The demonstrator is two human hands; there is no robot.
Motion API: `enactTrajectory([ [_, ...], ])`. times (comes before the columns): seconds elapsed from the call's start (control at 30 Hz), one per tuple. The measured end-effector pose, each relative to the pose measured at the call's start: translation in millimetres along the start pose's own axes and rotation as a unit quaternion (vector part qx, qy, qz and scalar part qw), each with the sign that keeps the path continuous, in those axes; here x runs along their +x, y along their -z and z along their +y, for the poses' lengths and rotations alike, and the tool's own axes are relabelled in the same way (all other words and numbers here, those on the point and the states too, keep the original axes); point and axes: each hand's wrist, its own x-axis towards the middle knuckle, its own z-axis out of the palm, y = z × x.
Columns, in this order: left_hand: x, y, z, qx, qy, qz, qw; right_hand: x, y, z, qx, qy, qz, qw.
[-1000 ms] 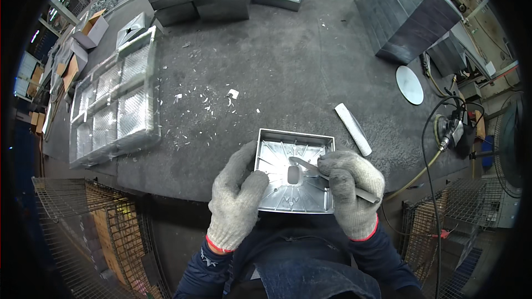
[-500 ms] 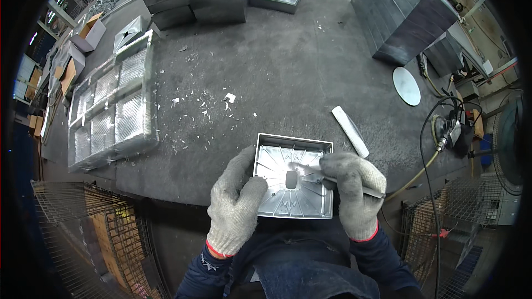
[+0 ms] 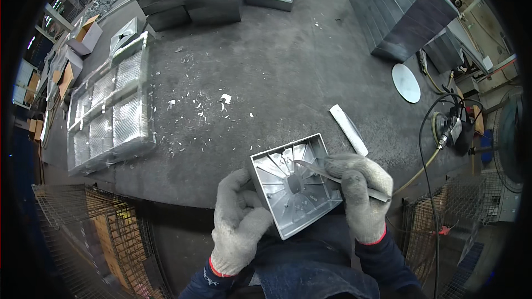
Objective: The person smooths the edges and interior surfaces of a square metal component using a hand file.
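The right hand (image 3: pixel 363 210) (gloved, like the left) is grasping a narrow metal blade tool (image 3: pixel 317 169), its fingers wrapping around the shank. The blade is extending over the interior of 1 rectangular metal housing (image 3: pixel 305 202); whether the tip is touching the inner surface cannot be told. The housing is facing open side up, turning 1 corner toward the person, and is overlapping the near edge of the counter (image 3: pixel 277 77) in view. The left hand (image 3: pixel 238 230) is standing at the left wall of the housing with its fingers curling; whether they are gripping that wall cannot be told.

On the counter, 1 white roll (image 3: pixel 348 130) is lying beyond the right hand, and 1 pale disc (image 3: pixel 406 83) is lying farther right. White scraps (image 3: pixel 225 98) are dotting the surface at left, near 1 clear-wrapped, compartmented tray (image 3: pixel 145 86).
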Motion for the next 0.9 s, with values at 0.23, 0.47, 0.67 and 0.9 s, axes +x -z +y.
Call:
enactTrajectory([
  [0.23,24,-14,6,0.038,-0.087,0.01,0.995,0,1,12,0.003,0.041,-0.002,0.999],
  [0.47,27,-23,-2,0.062,-0.136,0.065,0.987,6,0,14,-0.069,0.118,0.023,0.99],
  [0.67,26,-27,-6,0.042,-0.148,0.08,0.985,5,0,18,-0.141,0.127,-0.005,0.982],
  [0.9,23,-28,-4,0.051,-0.142,0.072,0.986,1,-2,27,-0.079,0.128,0.034,0.988],
])
